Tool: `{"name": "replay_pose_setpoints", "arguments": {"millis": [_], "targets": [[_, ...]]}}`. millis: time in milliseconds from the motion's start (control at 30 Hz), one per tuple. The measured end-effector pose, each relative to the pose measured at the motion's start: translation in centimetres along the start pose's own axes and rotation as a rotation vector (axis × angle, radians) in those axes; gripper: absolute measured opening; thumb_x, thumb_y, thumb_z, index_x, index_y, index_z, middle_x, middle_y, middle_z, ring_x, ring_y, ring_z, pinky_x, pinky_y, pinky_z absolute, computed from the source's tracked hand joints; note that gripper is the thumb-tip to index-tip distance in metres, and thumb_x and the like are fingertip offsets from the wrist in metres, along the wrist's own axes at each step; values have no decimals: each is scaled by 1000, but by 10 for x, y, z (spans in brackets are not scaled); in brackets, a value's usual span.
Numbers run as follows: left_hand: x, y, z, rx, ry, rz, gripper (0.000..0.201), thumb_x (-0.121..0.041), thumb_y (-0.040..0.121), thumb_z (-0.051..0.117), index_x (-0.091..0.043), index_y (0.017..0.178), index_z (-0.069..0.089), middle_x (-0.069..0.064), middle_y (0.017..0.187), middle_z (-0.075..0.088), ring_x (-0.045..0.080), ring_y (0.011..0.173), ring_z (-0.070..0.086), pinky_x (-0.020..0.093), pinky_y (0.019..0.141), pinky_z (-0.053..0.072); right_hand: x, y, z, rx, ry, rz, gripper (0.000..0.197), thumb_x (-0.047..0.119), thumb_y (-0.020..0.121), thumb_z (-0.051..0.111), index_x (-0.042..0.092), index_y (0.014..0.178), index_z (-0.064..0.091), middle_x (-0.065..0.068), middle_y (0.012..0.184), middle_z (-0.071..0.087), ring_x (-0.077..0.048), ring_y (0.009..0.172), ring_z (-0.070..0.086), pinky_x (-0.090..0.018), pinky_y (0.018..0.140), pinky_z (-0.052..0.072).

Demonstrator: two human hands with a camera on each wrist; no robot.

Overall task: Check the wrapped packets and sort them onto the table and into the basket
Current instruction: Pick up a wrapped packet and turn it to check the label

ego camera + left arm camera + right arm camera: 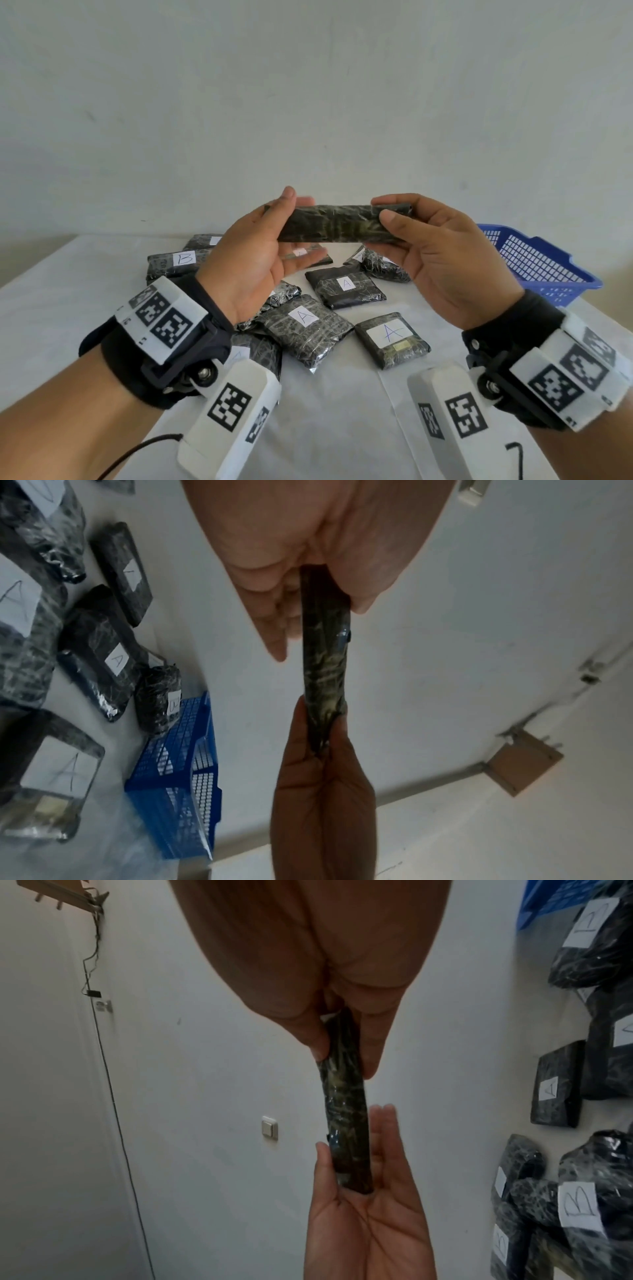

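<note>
Black crinkled film wraps a flat oblong packet [337, 223], edge-on above the basket [541, 263]; left hand [253, 257] and right hand [442, 253] pinch opposite ends, palms inward.

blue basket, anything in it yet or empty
Appears empty: the blue basket shows only bare mesh in the head view. Its near corner is hidden behind the right hand.
</note>
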State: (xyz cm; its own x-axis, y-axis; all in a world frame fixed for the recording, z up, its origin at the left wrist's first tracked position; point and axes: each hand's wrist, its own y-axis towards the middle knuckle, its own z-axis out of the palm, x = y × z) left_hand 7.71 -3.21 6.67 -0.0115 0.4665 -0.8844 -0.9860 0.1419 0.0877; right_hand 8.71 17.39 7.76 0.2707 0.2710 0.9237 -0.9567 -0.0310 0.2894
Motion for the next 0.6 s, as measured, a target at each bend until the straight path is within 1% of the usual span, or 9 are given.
{"name": "replay_pose_setpoints", "arguments": {"millis": [67, 133, 200, 267, 367, 400, 467, 533, 600], "targets": [[2, 0, 3, 18, -40, 78, 35, -31, 106, 49, -2, 120, 65, 16, 111, 72, 20, 97, 75, 30, 79, 64, 1, -3, 2, -18, 52, 23, 16, 1, 102, 53, 1, 106, 69, -16, 104, 74, -26, 98, 76, -39, 89, 64], [3, -2, 6, 54, -63, 98, 31, -26, 106, 48, -1, 110, 66, 14, 103, 76, 19, 91, 77, 26, 73, 63, 3, -6, 4, -10, 114, 34, 20, 5, 107, 48, -1, 108, 66, -18, 102, 74, -29, 97, 77, -44, 87, 65], [3, -2, 6, 56, -52, 123, 29, -23, 105, 49, -1, 101, 67, 13, 94, 78, 20, 86, 78, 24, 68, 62, 6, -8, 5, -6, 121, 26, 22, 7, 108, 46, -2, 107, 65, -19, 100, 73, -29, 93, 78, -42, 81, 66], [5, -2, 5, 41, -28, 142, 28, -22, 105, 50, -2, 96, 69, 12, 91, 78, 21, 83, 78, 24, 65, 62, 7, -9, 5, -16, 95, 22, 22, 7, 108, 46, -2, 105, 67, -19, 100, 74, -28, 90, 78, -39, 78, 67], [6, -4, 5, 31, -40, 162, 28, -23, 104, 52, -2, 97, 70, 13, 93, 78, 20, 84, 78, 25, 65, 62, 9, -7, 3, 5, 77, 14, 25, 8, 108, 47, -3, 106, 69, -21, 102, 76, -29, 94, 78, -42, 84, 66], [5, -4, 4, 32, -41, 175, 29, -25, 102, 54, -1, 98, 70, 13, 94, 78, 20, 85, 77, 26, 67, 63, 10, -7, 3, 15, 61, 8, 26, 9, 108, 46, -3, 106, 69, -21, 102, 77, -29, 94, 78, -41, 84, 66], [3, -4, 2, 54, -18, 188, 35, -32, 97, 56, -1, 102, 71, 14, 98, 79, 21, 89, 77, 27, 71, 63, 9, -5, 2, -5, -15, -9, 26, 8, 108, 47, -2, 104, 70, -18, 97, 79, -26, 90, 79, -36, 80, 66], [5, -4, 0, 75, 22, 180, 35, -29, 102, 51, 0, 105, 70, 16, 104, 78, 23, 94, 77, 28, 74, 63, 7, -2, 0, -28, -69, -8, 25, 7, 108, 48, -1, 100, 71, -16, 92, 79, -25, 86, 79, -34, 78, 67], [9, -4, -3, 66, 59, 181, 34, -24, 108, 45, 0, 107, 70, 15, 105, 78, 23, 97, 77, 26, 76, 63, 8, -2, -2, -10, -61, 14, 22, 4, 106, 50, -1, 102, 71, -15, 92, 78, -23, 87, 78, -34, 81, 66]]}}
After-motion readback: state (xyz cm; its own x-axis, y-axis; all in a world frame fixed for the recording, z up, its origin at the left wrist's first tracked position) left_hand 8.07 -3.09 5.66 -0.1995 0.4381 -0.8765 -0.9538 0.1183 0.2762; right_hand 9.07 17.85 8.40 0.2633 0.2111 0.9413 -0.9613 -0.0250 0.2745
